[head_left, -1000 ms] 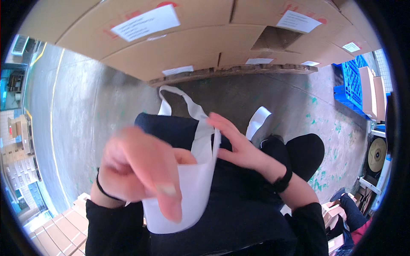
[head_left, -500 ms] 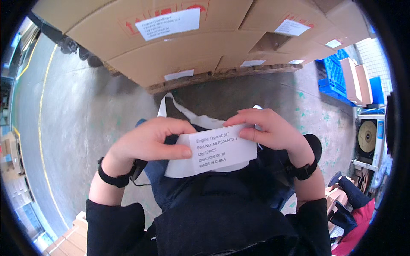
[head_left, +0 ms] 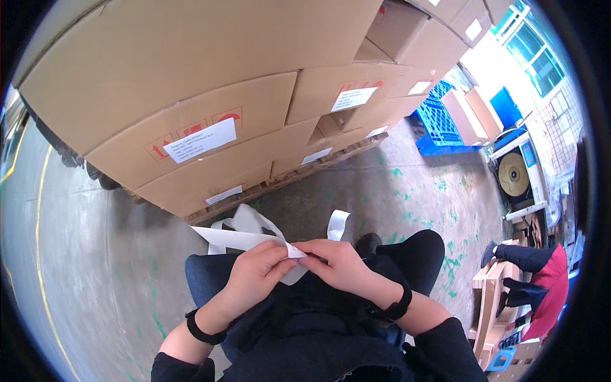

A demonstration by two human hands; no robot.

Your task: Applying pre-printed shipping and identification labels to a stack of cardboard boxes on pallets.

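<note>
My left hand (head_left: 251, 277) and my right hand (head_left: 340, 267) meet above my lap, fingertips nearly touching. Both pinch a white paper label (head_left: 232, 239) near one end, thumbs and forefingers pressed together. The label's free end sticks out to the left of my left hand; its printed face is mostly turned out of sight. A looped white paper strip (head_left: 254, 221) hangs behind the hands. Farther right, a curled end of white paper (head_left: 338, 224) stands up beyond my right hand; where it joins the rest is hidden.
Large cardboard boxes (head_left: 210, 102) with white labels are stacked on a wooden pallet (head_left: 305, 170) ahead. At the right are a blue plastic pallet (head_left: 439, 124), a shelf with a round reel (head_left: 514, 174), and a bent-over person in red (head_left: 547, 286) beside wooden pieces.
My hands have come together and lower, turning the label edge-on so its print no longer shows. My view has swung right, and the box stack appears tilted and farther left.
</note>
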